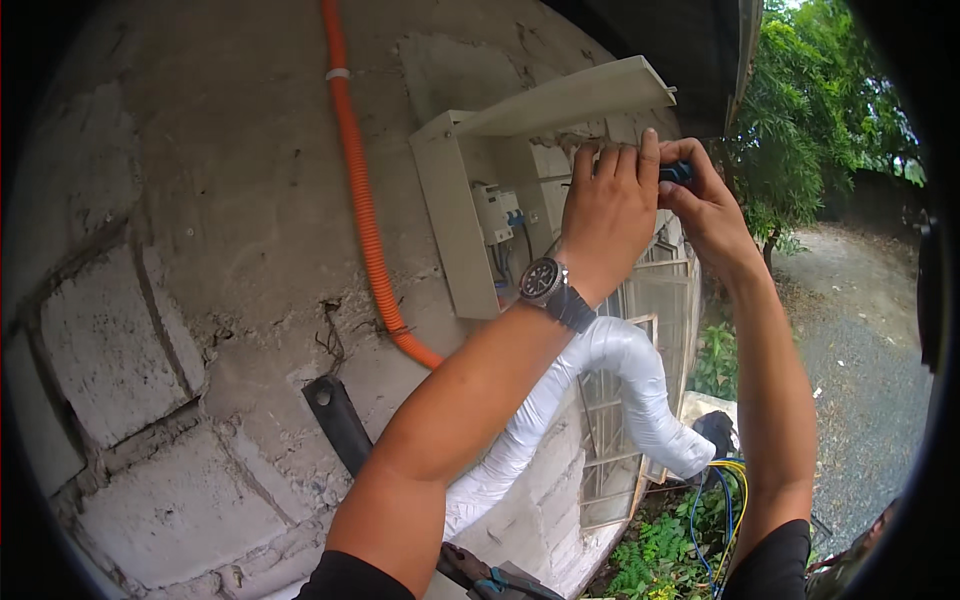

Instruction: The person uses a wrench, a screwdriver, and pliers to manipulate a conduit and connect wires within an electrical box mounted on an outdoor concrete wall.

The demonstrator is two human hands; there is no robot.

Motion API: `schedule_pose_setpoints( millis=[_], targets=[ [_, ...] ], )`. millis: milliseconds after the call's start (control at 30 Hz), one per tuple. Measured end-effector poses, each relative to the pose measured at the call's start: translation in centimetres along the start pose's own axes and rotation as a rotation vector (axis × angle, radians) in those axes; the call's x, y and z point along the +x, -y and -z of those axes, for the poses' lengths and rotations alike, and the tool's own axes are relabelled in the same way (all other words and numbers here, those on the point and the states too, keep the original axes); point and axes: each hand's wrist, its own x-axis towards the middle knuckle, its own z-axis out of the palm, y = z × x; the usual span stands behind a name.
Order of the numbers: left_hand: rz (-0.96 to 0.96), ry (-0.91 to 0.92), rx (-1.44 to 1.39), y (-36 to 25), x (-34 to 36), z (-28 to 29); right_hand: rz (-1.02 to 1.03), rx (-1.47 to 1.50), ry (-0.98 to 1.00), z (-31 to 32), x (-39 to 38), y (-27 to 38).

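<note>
My two black sleeves point(350, 580) sit nearest, at the lower edge, and both bare forearms reach up from them. My left forearm point(430, 430) slants up to the right, with one dark watch point(543, 280) at the wrist; my right forearm point(770, 400) rises almost straight, bending inward at the wrist. My left hand point(612, 210) is raised with its back toward me, fingers side by side and the index finger pointing up; I can't tell whether they close on anything. My right hand point(715, 205) pinches one blue-and-black handle point(677, 172) between thumb and curled fingers. That handle lies just right of my left index finger, level with the opened box. A thin pale shaft point(542, 182) shows left of my left hand; it may belong to the handle, but my hand covers the join.

Beyond my left hand is one beige metal box point(452, 225) on the wall, its one lid point(575, 95) swung up, with one white-and-blue breaker point(498, 213) inside. I count one orange corrugated conduit point(358, 190) with one white clip point(338, 73), one silvery-white wrapped pipe point(640, 370), and one black bar point(340, 425) with a hole near its end.
</note>
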Motion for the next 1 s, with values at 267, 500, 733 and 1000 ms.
schedule_pose_setpoints(
  millis=[267,500,733,1000],
  targets=[
    [0.100,0.354,0.023,1.4,1.0,1.7,-0.402,-0.110,-0.065,-1.7,0.3,4.2],
    [-0.052,0.203,-0.082,1.1,0.1,1.1,0.032,0.193,0.165,0.8,0.4,-0.4],
    [0.000,0.261,-0.058,1.9,1.2,1.6,-0.244,-0.211,-0.195,-2.2,-0.6,3.6],
    [-0.017,0.102,-0.118,1.6,0.3,1.4,0.155,0.225,0.108,-0.5,0.4,0.6]
  ],
)
